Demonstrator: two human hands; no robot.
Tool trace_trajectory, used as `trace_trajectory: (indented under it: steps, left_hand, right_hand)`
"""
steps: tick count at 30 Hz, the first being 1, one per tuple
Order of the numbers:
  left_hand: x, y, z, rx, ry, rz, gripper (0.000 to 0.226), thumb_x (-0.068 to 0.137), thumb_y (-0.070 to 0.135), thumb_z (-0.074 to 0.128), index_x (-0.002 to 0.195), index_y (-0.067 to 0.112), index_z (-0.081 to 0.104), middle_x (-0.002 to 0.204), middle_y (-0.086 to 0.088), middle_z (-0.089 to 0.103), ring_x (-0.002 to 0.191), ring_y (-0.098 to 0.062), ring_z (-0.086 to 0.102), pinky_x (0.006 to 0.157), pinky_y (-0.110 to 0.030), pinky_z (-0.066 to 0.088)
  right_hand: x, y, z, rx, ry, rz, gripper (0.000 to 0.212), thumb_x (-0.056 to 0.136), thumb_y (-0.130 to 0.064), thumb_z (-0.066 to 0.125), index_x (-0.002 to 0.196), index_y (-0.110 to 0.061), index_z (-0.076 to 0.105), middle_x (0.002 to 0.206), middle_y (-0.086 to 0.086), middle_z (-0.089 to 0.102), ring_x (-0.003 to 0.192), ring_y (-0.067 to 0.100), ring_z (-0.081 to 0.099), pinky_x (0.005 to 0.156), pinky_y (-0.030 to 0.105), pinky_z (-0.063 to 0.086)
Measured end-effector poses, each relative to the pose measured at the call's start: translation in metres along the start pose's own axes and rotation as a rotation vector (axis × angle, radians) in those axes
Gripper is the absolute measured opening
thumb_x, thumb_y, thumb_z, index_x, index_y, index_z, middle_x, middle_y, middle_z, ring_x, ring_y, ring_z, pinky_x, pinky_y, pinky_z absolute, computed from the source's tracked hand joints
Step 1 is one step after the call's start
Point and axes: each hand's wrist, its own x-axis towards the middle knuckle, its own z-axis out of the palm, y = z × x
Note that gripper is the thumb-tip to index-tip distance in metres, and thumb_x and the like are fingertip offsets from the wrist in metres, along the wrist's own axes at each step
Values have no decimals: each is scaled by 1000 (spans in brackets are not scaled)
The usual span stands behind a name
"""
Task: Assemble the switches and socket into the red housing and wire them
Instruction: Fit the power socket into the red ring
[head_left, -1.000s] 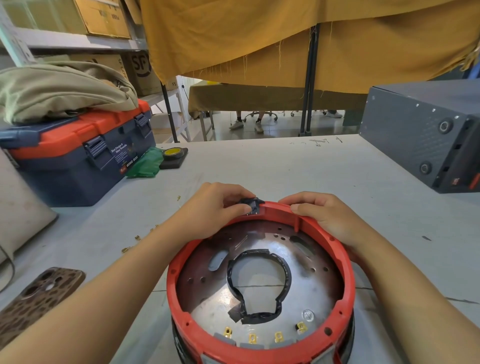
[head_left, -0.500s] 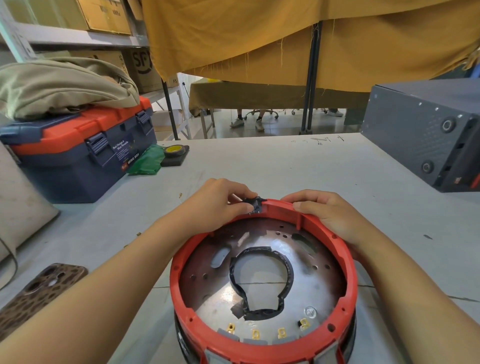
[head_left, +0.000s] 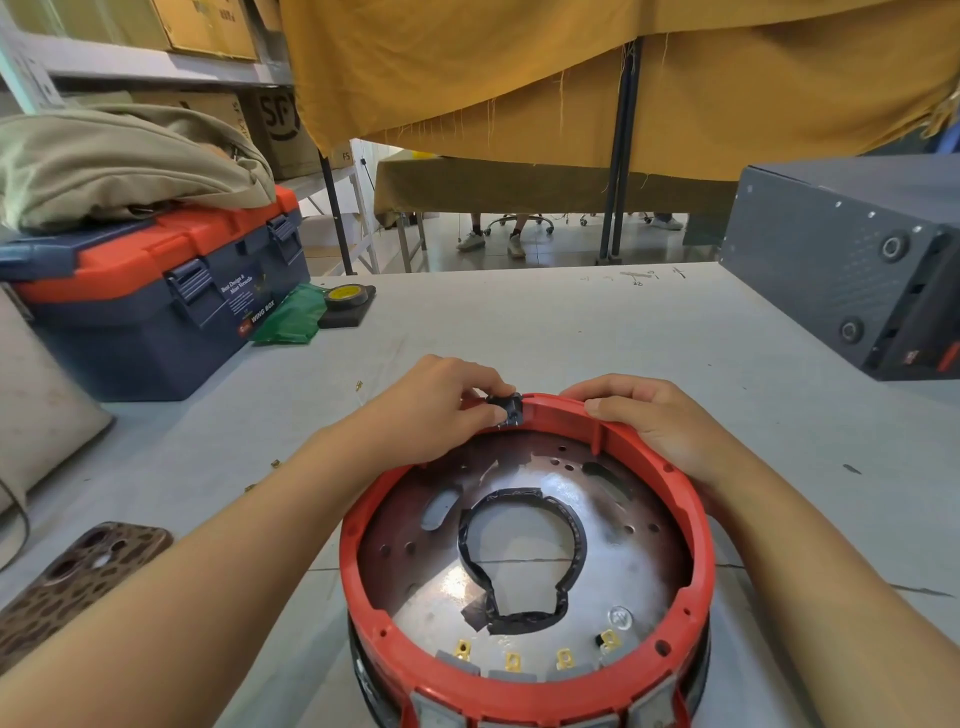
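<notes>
One small black part — likely a switch — sits pinched in the left hand at the far rim of the red housing, which the right hand grips. No wires visible; early, I judge.

One red housing; one small black switch at its far rim. Two hands: left hand, right hand. Four brass terminals along the near inner edge. One toolbox, one phone, one tape roll, one dark grey cabinet.
</notes>
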Motion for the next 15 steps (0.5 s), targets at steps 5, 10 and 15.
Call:
trace_trajectory:
  steps: [5,10,15]
  left_hand:
    - [1,2,1,51,-27,-5,24,90,21,59,113,21,67,106,3,70,91,-7,58,72,-9,36]
    - [-2,4,0,77,-26,-21,27,92,23,57,117,22,65,114,3,68,102,-13,59,85,-18,39]
    - [-8,5,5,68,25,-19,28,92,22,56,119,21,64,116,3,67,107,-14,57,92,-23,40]
  right_hand:
    - [-2,-2,2,3,6,0,20,91,-6,55,95,-12,73,98,21,71,80,24,66,81,37,54]
    - [-4,-3,2,8,9,-3,21,91,-6,55,95,-12,74,99,21,71,80,24,66,80,36,54]
    - [-4,-2,2,-3,8,-12,20,91,-6,55,96,-12,74,99,19,72,79,22,67,77,32,55]
